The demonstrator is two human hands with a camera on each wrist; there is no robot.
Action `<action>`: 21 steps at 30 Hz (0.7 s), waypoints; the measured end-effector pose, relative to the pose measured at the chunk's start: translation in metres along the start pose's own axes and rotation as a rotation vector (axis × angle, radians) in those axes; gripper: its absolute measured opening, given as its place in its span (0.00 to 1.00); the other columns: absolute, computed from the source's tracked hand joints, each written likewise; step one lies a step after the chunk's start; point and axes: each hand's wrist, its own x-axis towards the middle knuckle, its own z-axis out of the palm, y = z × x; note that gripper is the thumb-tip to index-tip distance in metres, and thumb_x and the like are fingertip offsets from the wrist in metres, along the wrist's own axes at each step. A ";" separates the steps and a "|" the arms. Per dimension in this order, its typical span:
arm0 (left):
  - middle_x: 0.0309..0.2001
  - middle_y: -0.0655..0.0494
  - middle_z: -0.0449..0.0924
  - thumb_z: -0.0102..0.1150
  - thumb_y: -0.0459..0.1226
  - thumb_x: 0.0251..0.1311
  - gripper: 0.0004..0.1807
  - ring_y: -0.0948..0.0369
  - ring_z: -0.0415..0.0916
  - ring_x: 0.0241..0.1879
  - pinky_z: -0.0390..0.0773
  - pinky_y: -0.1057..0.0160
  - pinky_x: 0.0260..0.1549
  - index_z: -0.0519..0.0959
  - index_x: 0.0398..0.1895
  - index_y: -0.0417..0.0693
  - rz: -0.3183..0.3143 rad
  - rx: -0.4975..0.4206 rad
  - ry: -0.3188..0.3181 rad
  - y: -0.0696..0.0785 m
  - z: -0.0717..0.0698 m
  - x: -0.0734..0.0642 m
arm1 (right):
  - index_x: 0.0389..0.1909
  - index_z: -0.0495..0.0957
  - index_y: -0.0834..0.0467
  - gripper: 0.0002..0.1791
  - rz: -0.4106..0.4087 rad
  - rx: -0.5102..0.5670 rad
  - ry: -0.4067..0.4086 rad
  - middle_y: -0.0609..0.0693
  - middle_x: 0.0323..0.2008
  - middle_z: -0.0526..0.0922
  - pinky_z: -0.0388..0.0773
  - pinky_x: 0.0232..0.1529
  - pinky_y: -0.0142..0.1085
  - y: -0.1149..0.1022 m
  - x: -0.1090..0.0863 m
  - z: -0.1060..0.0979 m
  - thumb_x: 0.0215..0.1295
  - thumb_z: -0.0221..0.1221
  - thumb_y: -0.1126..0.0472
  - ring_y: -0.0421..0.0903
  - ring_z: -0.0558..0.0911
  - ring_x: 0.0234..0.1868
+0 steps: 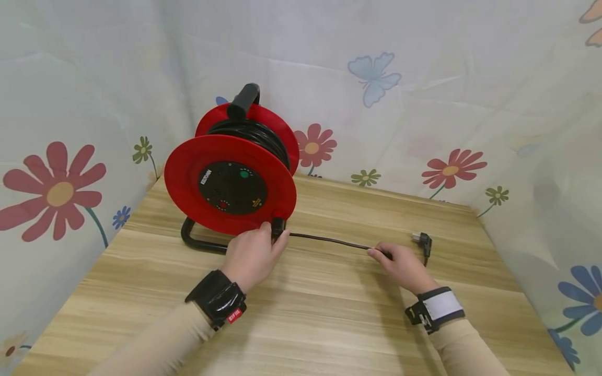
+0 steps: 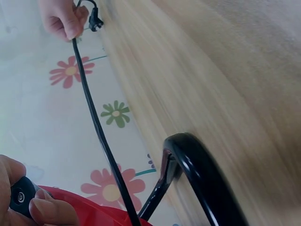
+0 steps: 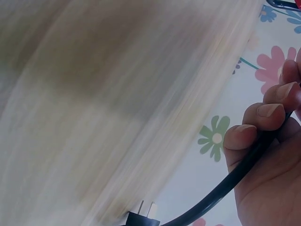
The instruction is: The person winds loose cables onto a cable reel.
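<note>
A red cable reel (image 1: 183, 177) with black cable (image 1: 256, 133) wound on its drum stands upright on a black tube frame. My left hand (image 1: 254, 256) grips the small black crank knob (image 1: 278, 225) at the lower right of the reel's front disc; in the left wrist view fingers and thumb curl round this knob (image 2: 21, 197). From beside the reel a length of cable (image 1: 329, 239) runs nearly straight to my right hand (image 1: 400, 266). In the right wrist view curled fingers hold the cable (image 3: 225, 183). Beyond that hand the cable's end carries a black plug (image 1: 425, 243) with metal pins.
The reel stands toward the back left of a wood-grain table (image 1: 320, 313). Its black carrying handle (image 1: 244, 100) is on top, and the frame's foot (image 1: 202, 242) reaches forward. A white curtain (image 1: 423, 104) with flowers and a butterfly hangs close behind and at both sides.
</note>
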 end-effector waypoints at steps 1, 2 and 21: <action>0.10 0.57 0.66 0.46 0.54 0.66 0.23 0.61 0.63 0.10 0.58 0.65 0.08 0.67 0.19 0.48 -0.001 -0.004 0.001 -0.001 0.001 0.000 | 0.26 0.75 0.53 0.24 0.001 0.000 -0.003 0.44 0.16 0.62 0.60 0.18 0.34 -0.001 0.000 0.000 0.68 0.48 0.38 0.40 0.63 0.16; 0.10 0.57 0.66 0.45 0.54 0.66 0.23 0.61 0.63 0.10 0.58 0.65 0.08 0.67 0.19 0.48 -0.003 -0.008 0.002 -0.001 0.002 -0.001 | 0.26 0.76 0.54 0.24 0.006 0.002 -0.005 0.44 0.16 0.63 0.60 0.18 0.34 -0.002 0.001 0.000 0.68 0.48 0.38 0.40 0.63 0.16; 0.12 0.56 0.68 0.46 0.52 0.65 0.22 0.59 0.66 0.13 0.61 0.62 0.09 0.70 0.20 0.47 -0.062 0.001 -0.025 -0.025 0.015 -0.011 | 0.21 0.73 0.52 0.26 0.059 -0.025 0.019 0.44 0.16 0.64 0.62 0.18 0.35 0.015 -0.006 -0.002 0.64 0.50 0.35 0.41 0.64 0.16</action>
